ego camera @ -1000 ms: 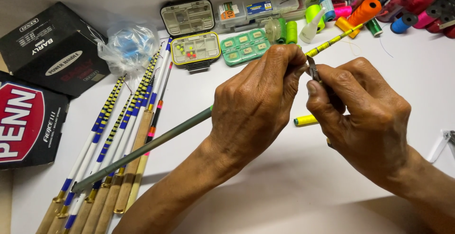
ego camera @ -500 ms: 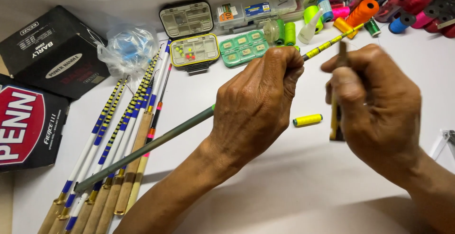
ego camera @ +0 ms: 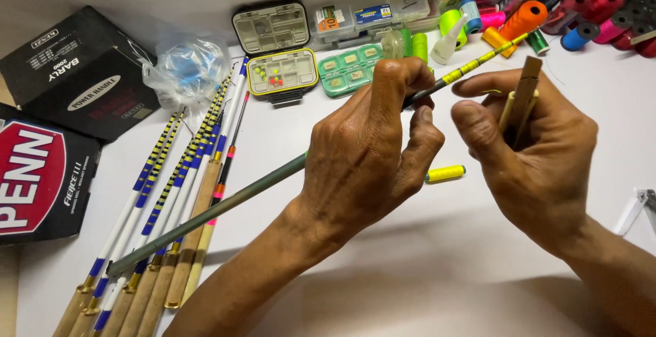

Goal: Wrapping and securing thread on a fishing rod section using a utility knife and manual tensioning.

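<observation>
My left hand [ego camera: 372,152] is shut on a thin grey-green rod blank [ego camera: 219,204] that runs from lower left up to a yellow-and-black wrapped tip [ego camera: 478,60] at upper right. My right hand [ego camera: 540,152] is just right of it, closed around a small tan wooden tool [ego camera: 525,94] that stands upright between thumb and fingers, with a yellowish piece held beside it. The right index finger points toward the rod's tip section. A small yellow thread spool [ego camera: 445,172] lies on the white table [ego camera: 424,262] between and below the hands.
Several finished rods [ego camera: 171,200] with blue, black and yellow wraps and cork handles lie at left. Dark cardboard boxes [ego camera: 75,77] sit far left. Small tackle boxes [ego camera: 283,71] and a plastic bag [ego camera: 188,67] are at the back, many coloured thread spools [ego camera: 588,16] at back right.
My right hand has drawn back from the rod to the right and turned the wooden tool upright. My left hand keeps its hold on the rod in about the same place.
</observation>
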